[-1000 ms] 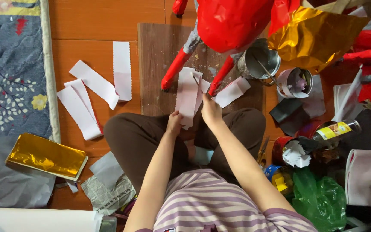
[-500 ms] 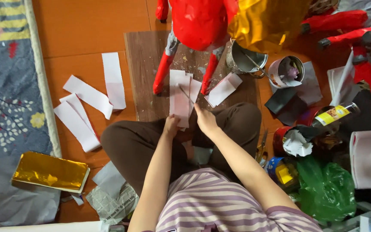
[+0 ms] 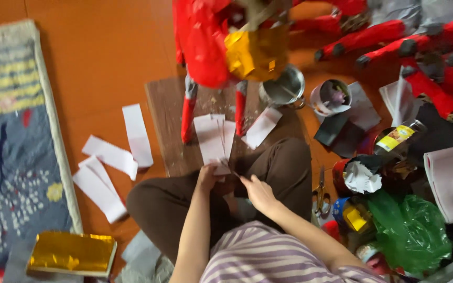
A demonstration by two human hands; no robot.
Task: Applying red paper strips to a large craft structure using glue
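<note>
Left hand: fingers pinch the near end of a stack of white paper strips, which lies on a brown wooden board on the floor. Right hand: fingers curled narrow at the stack's 4 o'clock; contents cannot be told. At 12 o'clock stands a red papier-mâché figure; loose white strips lie at 9 o'clock.

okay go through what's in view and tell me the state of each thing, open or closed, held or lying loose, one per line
Left hand: gripping the lower end of the white paper strips.
Right hand: closed by the strips' lower edge; whether it holds a tool is unclear.
White paper strips: stacked flat on the wooden board.
Loose strips: scattered on the floor.
Metal pot: upright, uncovered.
White cup: upright, open.
Gold foil pack: lying flat.
Green bag: crumpled.
</note>
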